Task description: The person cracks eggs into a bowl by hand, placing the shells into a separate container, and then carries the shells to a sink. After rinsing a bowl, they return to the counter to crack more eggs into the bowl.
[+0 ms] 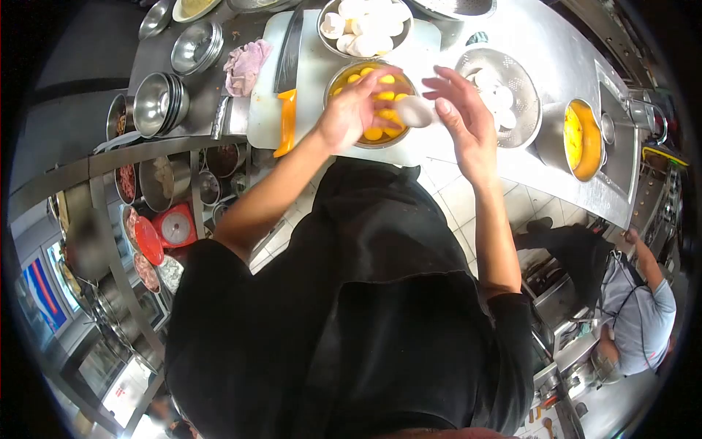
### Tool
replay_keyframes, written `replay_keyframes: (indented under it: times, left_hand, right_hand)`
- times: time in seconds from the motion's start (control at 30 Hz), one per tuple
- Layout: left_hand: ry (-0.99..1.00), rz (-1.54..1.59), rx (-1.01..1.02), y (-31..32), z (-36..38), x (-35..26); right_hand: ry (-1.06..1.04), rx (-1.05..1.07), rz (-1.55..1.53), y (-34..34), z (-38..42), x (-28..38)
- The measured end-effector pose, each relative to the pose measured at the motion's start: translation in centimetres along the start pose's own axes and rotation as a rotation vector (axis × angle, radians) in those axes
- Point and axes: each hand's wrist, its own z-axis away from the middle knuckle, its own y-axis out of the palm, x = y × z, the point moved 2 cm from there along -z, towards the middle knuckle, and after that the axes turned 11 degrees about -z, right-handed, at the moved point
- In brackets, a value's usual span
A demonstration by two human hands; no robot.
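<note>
far left: stacked steel bowls (155, 102) on the steel counter (545, 44), pink rag (246, 64) just right of them. next, white cutting board (311, 80) with a cleaver (290, 55) lying on it, blade running near-to-far, orange handle (286, 124) at the near end.

centre: bowl of yolks (373, 102) on the board, bowl of whole eggs (364, 25) just beyond it, rims close or touching, can't tell.

left hand (351, 110) sits over the left half of the yolk bowl, fingers curled toward the egg (415, 111). fingertips meet the egg's left end, but whether they clamp it or only touch it, can't tell.

egg: long axis roughly left-right, slightly tilted, right end lower and pointing at the right palm. it sits over the right rim of the yolk bowl, between the two hands.

right hand (461, 117): fingers mostly extended and spread, loosely cupped, thumb side against the egg's right end. light grasp on the egg, not clenched.

right of that: perforated colander (512, 95) holding shells or eggs, then a steel pot of yellow liquid (581, 139) near the counter's right edge.

lower right: another person in a grey shirt (643, 307), well apart.
</note>
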Motion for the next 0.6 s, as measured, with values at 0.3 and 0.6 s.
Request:
replay_keyframes:
  times: [0.3,0.6]
  left_hand:
    - [0.097,-0.159,-0.343,-6.8,11.1,-0.6]
    - [0.122,-0.159,-0.392,-8.4,13.2,-1.0]
  right_hand:
    - [0.652,0.061,-0.158,1.6,2.1,-12.2]
    - [0.615,-0.036,-0.263,2.6,2.0,-12.4]
